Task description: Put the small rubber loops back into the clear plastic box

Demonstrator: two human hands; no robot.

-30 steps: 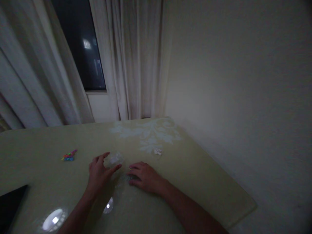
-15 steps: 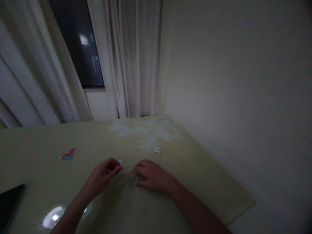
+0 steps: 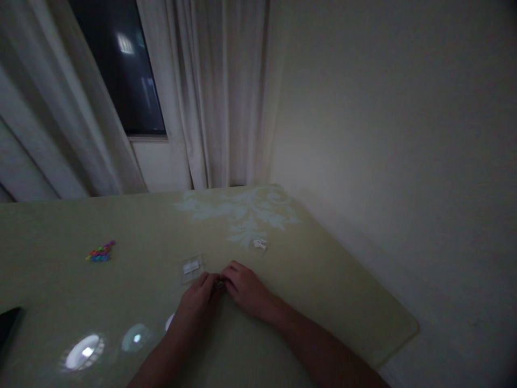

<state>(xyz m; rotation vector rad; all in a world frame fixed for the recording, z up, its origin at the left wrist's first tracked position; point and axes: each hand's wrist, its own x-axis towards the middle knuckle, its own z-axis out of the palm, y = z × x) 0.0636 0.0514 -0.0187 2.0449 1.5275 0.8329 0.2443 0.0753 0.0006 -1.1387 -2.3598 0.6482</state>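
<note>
Close together over the table, my left hand [image 3: 197, 296] and my right hand [image 3: 246, 288] meet at the fingertips. Both are closed around a small dark cluster [image 3: 219, 283], too small and dim to name. Just beyond my left fingers lies a clear flat case [image 3: 191, 267] with a white label or piece inside. A few small white pieces [image 3: 260, 244] rest farther back, beyond my right hand. To the left sits a little pile of multicoloured pieces [image 3: 100, 252].
The pale green table [image 3: 323, 302] has a white floral pattern near its back edge. A black object [image 3: 8, 326] lies at the left edge. Curtains [image 3: 218, 97] and a dark window stand behind, with a wall at the right.
My left hand has moved right, away from the clear case, to meet my right hand. The case now shows more fully. The view has shifted slightly.
</note>
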